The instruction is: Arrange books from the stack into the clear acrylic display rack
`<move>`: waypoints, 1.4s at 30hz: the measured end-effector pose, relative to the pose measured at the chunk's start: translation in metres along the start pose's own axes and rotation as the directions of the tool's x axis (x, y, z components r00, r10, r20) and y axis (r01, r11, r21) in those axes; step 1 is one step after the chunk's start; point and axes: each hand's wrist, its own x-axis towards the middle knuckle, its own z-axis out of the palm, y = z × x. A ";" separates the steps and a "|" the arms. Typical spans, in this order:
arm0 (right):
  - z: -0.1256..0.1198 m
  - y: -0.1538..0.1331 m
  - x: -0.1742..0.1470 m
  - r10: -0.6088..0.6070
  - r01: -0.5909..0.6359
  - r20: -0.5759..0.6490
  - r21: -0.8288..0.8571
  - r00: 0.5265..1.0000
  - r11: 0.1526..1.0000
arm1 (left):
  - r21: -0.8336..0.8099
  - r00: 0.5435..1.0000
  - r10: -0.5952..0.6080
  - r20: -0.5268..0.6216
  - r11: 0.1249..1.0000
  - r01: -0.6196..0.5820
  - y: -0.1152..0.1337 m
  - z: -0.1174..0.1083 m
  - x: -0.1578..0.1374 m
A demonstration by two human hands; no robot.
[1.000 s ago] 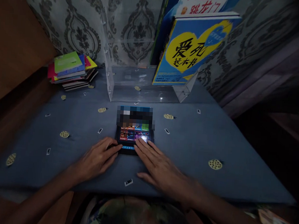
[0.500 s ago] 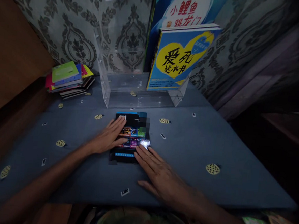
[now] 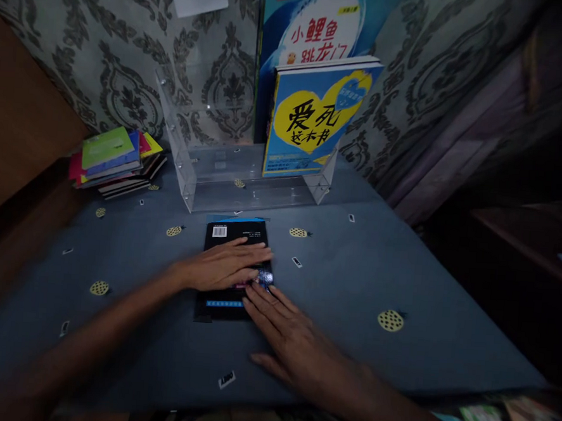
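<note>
A dark book [image 3: 232, 230] with a barcode and a blue strip along its lower part lies flat on the cloth-covered table [image 3: 343, 290]. My left hand [image 3: 230, 263] rests flat across the middle of its cover, fingers stretched out to the right and hiding part of the colourful pictures. On the book's lower right side lie the fingertips of my right hand [image 3: 288, 328], which is open with its thumb apart. Neither hand grips the book.
Behind the book stands a clear acrylic rack [image 3: 215, 197], holding a blue book with a yellow heart [image 3: 305, 123] and a taller picture book [image 3: 316, 22] at its right end. A stack of thin books [image 3: 115, 156] lies at the back left, near a wooden panel [image 3: 25, 99].
My left hand has slid right across the cover, from its left side to the middle, uncovering the barcode. My right hand stays at the lower right. The view has shifted slightly.
</note>
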 end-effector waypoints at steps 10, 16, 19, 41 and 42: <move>-0.001 0.000 -0.001 0.005 -0.005 -0.009 0.022 1.000 1.000 | 0.062 0.994 -0.098 -0.056 0.993 0.101 -0.047 -0.001 0.042; 0.001 0.000 0.000 -0.003 0.003 -0.017 0.011 1.000 1.000 | 0.085 0.986 -0.131 -0.106 0.986 0.140 -0.043 0.000 0.041; 0.003 0.000 -0.001 -0.014 0.014 -0.019 0.001 1.000 1.000 | 0.103 0.974 -0.181 -0.136 0.975 0.195 -0.043 0.002 0.040; 0.018 -0.027 -0.065 -0.175 0.159 -0.313 -0.075 0.933 0.984 | -0.104 0.979 -0.172 -0.109 0.982 0.160 0.058 0.029 0.006; 0.016 -0.025 -0.064 -0.183 0.164 -0.344 -0.083 0.921 0.983 | -0.130 0.979 -0.173 -0.107 0.979 0.159 0.060 0.029 0.006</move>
